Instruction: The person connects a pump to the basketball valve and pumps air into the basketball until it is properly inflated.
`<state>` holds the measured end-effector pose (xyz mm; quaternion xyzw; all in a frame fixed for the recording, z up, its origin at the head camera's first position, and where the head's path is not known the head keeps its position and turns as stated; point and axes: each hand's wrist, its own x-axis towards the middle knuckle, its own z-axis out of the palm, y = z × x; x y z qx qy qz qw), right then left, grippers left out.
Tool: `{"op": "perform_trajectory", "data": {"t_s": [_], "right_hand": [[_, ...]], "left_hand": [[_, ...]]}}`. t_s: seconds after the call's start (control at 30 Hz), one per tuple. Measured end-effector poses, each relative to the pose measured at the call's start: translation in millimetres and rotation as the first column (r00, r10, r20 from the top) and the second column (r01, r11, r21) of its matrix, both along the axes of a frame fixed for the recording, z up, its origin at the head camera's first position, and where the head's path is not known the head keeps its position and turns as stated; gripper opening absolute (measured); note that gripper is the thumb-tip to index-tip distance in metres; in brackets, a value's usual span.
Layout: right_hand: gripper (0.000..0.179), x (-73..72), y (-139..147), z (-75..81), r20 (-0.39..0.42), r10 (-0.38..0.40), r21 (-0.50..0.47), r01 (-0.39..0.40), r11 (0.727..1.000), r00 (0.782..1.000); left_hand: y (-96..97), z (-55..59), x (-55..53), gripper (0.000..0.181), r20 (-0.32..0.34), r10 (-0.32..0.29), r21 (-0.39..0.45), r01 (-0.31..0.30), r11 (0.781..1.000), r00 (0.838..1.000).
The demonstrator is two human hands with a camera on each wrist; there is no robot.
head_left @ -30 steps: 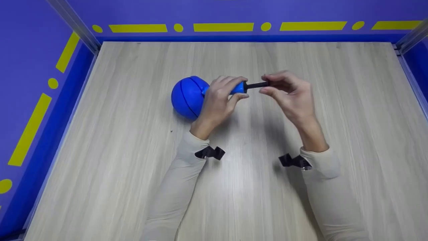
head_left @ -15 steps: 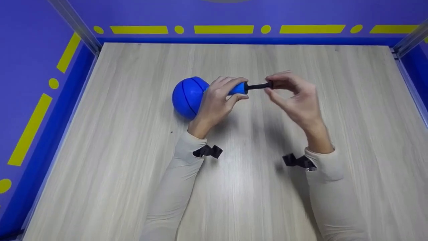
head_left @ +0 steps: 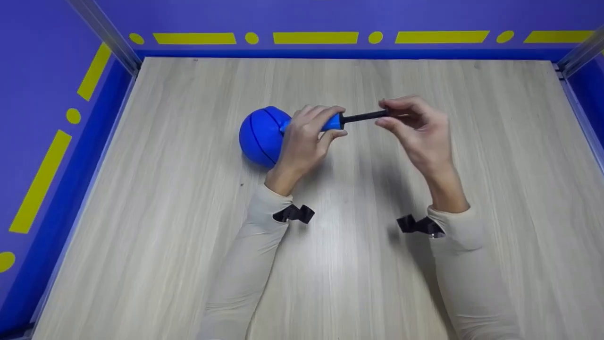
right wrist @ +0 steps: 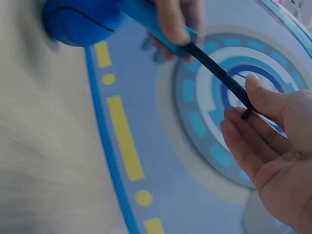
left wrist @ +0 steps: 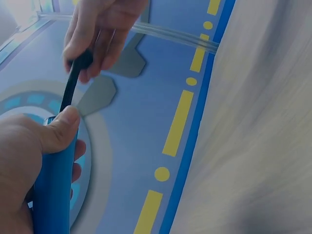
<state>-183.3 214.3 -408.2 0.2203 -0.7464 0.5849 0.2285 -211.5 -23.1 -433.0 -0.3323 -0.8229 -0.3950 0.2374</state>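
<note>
A blue hand pump lies nearly level above the table, its black plunger rod drawn out of the barrel. My left hand grips the blue barrel, with the thumb near its rod end in the left wrist view. At the far end of the rod, my right hand pinches the black handle between thumb and fingers; part of the handle is hidden. A blue ball with black lines sits left of my left hand, at the pump's other end. My hand partly covers where ball and pump meet.
The pale wood-grain table lies under both hands. Blue panels with yellow marks stand along its back and sides. Black wrist mounts stick out from both sleeves.
My right hand has shifted right with the handle, and more of the plunger rod shows outside the barrel. My left hand keeps its grip, and the ball stays almost in place.
</note>
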Motion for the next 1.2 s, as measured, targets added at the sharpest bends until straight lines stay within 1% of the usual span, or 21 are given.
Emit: {"op": "perform_trajectory", "data": {"t_s": [0.07,0.17,0.3,0.37,0.47,0.53,0.6,0.67,0.77,0.87,0.97,1.0,1.1,1.2], "right_hand": [[0.028,-0.7,-8.0,-4.7,0.013,0.029,0.000,-0.029,1.000,1.000],[0.027,-1.0,-18.1,-11.0,0.030,0.068,-0.001,-0.068,0.998,0.997],[0.027,-0.3,-23.1,-15.5,0.064,0.078,0.015,-0.079,0.997,0.995],[0.028,0.2,-21.3,-15.0,0.058,0.083,0.035,-0.086,0.996,0.995],[0.030,1.2,-14.8,-10.3,0.027,0.098,0.076,-0.100,0.992,0.995],[0.030,2.3,-8.7,-5.6,0.007,0.086,0.107,-0.086,0.991,0.996],[0.029,3.5,-1.0,0.2,-0.009,0.062,0.116,-0.060,0.991,0.998],[0.029,4.4,8.2,6.1,-0.024,0.024,0.088,-0.022,0.996,0.999],[0.028,5.5,22.0,13.2,-0.026,-0.026,-0.008,0.026,1.000,0.999],[0.027,5.2,29.8,15.7,0.001,-0.031,-0.110,0.031,0.994,1.000],[0.027,3.9,27.1,13.8,0.030,-0.001,-0.123,0.005,0.992,1.000],[0.027,3.3,24.0,12.3,0.040,0.004,-0.107,0.000,0.994,0.999],[0.026,1.6,11.3,6.5,0.044,0.005,-0.001,-0.005,1.000,0.999],[0.026,-0.4,-3.7,-0.9,0.053,0.014,0.071,-0.018,0.997,0.999]], "left_hand": [[5.1,-1.6,2.2,0.038,-0.006,-0.005,0.001,0.005,1.000,1.000],[10.4,-3.0,4.8,0.039,-0.001,-0.012,-0.025,0.012,1.000,1.000],[9.6,-2.4,4.8,0.040,0.025,-0.029,-0.054,0.030,0.998,0.999],[7.7,-1.7,4.3,0.039,0.035,-0.043,-0.044,0.044,0.998,0.998],[5.9,-1.5,3.0,0.039,0.038,-0.071,-0.028,0.073,0.997,0.997],[4.8,-1.3,1.8,0.039,0.031,-0.082,-0.022,0.083,0.996,0.996],[3.2,-0.8,0.1,0.039,0.019,-0.080,-0.013,0.080,0.997,0.997],[0.7,0.6,-1.9,0.039,0.012,-0.063,-0.002,0.063,0.998,0.998],[-3.1,2.2,-4.2,0.038,0.006,-0.038,0.020,0.038,0.999,0.999],[-4.7,3.5,-4.6,0.039,0.014,-0.026,0.018,0.026,1.000,1.000],[-2.8,3.2,-2.8,0.039,0.018,-0.023,-0.001,0.023,1.000,1.000],[-1.6,2.7,-2.0,0.039,0.019,-0.020,-0.010,0.020,1.000,1.000],[3.3,1.0,0.8,0.039,0.015,-0.011,-0.035,0.011,0.999,1.000],[7.7,-0.8,4.4,0.040,0.014,-0.005,-0.045,0.006,0.999,1.000]]}}
